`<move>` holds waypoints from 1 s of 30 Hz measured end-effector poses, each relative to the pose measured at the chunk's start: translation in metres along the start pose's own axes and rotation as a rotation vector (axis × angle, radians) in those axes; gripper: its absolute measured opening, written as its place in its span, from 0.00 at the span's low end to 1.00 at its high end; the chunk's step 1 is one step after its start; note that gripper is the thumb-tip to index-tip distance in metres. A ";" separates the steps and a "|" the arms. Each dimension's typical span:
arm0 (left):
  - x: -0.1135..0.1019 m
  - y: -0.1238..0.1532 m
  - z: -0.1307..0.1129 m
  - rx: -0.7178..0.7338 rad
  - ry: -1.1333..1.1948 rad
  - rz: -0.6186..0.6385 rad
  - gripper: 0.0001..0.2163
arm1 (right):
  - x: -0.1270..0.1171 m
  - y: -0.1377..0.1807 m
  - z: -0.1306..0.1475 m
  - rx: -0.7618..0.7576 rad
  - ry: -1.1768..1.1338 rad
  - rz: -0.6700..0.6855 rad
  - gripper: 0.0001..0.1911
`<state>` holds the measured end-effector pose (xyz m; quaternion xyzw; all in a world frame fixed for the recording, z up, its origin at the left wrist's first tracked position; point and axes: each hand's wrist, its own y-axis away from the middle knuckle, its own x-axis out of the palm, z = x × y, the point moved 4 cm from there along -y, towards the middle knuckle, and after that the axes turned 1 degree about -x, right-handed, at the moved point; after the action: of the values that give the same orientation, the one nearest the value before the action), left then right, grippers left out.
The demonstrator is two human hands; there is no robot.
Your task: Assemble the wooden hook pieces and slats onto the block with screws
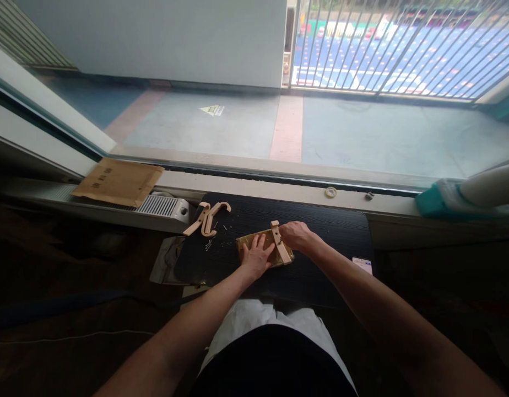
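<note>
My left hand (256,257) lies flat with its fingers spread on a gold-brown slab (247,240), tilted slightly on the black table. Across the slab's right part lies a pale wooden piece (282,249) with dark holes and a raised block at its far end. My right hand (294,236) is closed beside that piece, near its holes. What its fingers hold, if anything, is hidden. Toward the table's left lie wooden hooks (211,218), partly overlapping. Several small screws (209,244) are scattered near them.
The black table (320,264) stands against a window sill, with a phone (362,265) on its right edge. A tape roll (330,192) and a teal container (438,199) rest on the sill. A brown envelope (119,181) covers part of the radiator (163,207) at left.
</note>
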<state>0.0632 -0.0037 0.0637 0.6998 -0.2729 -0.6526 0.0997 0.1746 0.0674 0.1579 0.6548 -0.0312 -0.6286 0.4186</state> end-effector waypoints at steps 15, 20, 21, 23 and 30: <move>0.001 -0.001 0.000 0.007 0.000 0.004 0.30 | 0.001 -0.006 0.004 -0.001 0.019 -0.041 0.15; -0.001 0.000 0.000 0.004 0.006 0.009 0.29 | 0.006 -0.011 -0.003 0.030 -0.003 -0.020 0.15; -0.001 0.000 0.000 0.004 0.005 0.009 0.29 | 0.004 -0.010 -0.003 0.032 0.002 -0.019 0.15; -0.001 0.000 0.000 0.008 0.002 0.007 0.29 | 0.000 -0.006 0.000 0.024 0.021 -0.023 0.14; -0.001 0.001 0.000 0.004 -0.001 0.009 0.30 | -0.009 0.001 0.014 -0.111 0.134 -0.063 0.15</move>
<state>0.0629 -0.0039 0.0646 0.6985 -0.2774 -0.6518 0.1012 0.1615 0.0644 0.1677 0.6717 0.0526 -0.5971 0.4353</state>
